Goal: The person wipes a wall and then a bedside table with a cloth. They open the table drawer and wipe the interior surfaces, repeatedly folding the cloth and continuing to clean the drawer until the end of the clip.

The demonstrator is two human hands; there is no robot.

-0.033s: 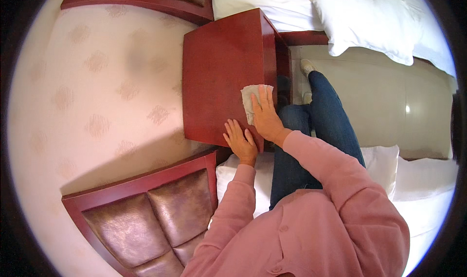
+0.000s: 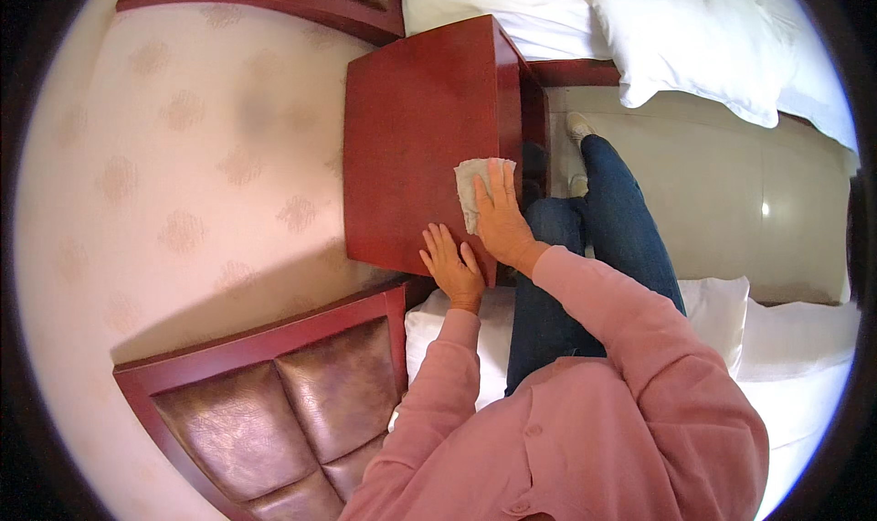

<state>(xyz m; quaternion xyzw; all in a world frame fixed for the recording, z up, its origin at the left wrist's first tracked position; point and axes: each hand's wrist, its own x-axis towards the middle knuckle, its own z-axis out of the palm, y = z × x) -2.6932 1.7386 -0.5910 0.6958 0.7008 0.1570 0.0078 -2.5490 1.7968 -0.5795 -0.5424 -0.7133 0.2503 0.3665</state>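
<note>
A grey-beige cloth [image 2: 469, 190] lies on the dark red wooden nightstand [image 2: 411, 137], at the edge of its top facing the floor. My right hand [image 2: 501, 217] holds the cloth under its fingers and presses it against that edge. Part of the cloth is hidden beneath the fingers. Close by on the left, my left hand [image 2: 452, 267] rests flat on the near end of the top, fingers spread, with nothing in it.
Patterned wallpaper [image 2: 210, 155] runs along the left. A padded brown headboard [image 2: 274, 411] stands at the near left. White bedding [image 2: 694, 37] hangs over the far bed, and white pillows [image 2: 713, 315] lie at the near right. My jeans-clad legs [image 2: 621, 219] are beside the nightstand.
</note>
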